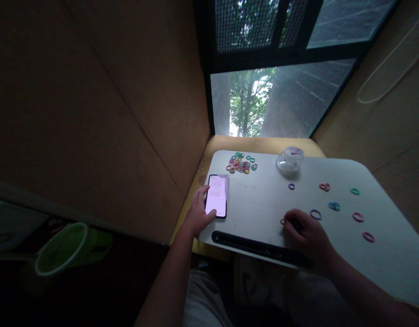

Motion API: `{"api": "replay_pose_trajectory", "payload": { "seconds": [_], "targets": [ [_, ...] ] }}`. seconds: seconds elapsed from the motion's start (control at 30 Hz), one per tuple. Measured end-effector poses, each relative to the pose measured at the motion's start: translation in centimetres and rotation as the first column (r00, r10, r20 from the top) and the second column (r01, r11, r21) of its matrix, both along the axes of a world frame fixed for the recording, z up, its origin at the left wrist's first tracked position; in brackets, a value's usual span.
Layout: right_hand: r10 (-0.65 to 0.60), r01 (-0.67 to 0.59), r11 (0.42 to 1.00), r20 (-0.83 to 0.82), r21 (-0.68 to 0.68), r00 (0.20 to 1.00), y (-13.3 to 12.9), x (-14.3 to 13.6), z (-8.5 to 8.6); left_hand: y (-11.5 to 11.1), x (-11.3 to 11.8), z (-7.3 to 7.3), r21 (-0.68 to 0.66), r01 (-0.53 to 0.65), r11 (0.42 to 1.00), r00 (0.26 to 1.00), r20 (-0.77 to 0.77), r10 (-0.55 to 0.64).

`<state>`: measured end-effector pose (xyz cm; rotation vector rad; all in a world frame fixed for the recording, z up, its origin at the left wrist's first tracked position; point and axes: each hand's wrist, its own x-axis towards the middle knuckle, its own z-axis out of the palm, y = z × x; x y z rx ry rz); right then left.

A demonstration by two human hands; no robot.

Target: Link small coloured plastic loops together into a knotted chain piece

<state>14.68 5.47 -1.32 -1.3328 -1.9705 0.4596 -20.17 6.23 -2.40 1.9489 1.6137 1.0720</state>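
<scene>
A lit phone [216, 196] lies at the left side of the white table [253, 200]. My left hand [199, 213] grips its left edge and lower corner, thumb on the screen's bottom. Over the table's front part, my right hand [305, 229] pinches a small yellow ring [282, 221], its fingers closed. Just beyond that hand lies a purple ring [315, 214]. Blue rings [334, 206] and red rings [324, 186] sit in small groups farther right. A smaller purple ring [291, 186] is farther back. Several mixed coloured rings [241, 163] are heaped at the back left.
A clear round container [288, 164] stands at the table's back. Pink rings [358, 217] and a green ring [355, 191] lie at right. A black slot [257, 245] runs along the front edge. A green bin [62, 250] is at lower left.
</scene>
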Motion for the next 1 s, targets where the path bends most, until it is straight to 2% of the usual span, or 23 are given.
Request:
{"api": "replay_pose_trajectory", "payload": {
  "seconds": [1.0],
  "targets": [
    [-0.004,0.004,1.000,0.019,-0.003,1.000,-0.02,-0.07,0.10,-0.08,0.14,-0.01,0.008,-0.016,1.000,1.000,-0.006,0.016]
  ]
}}
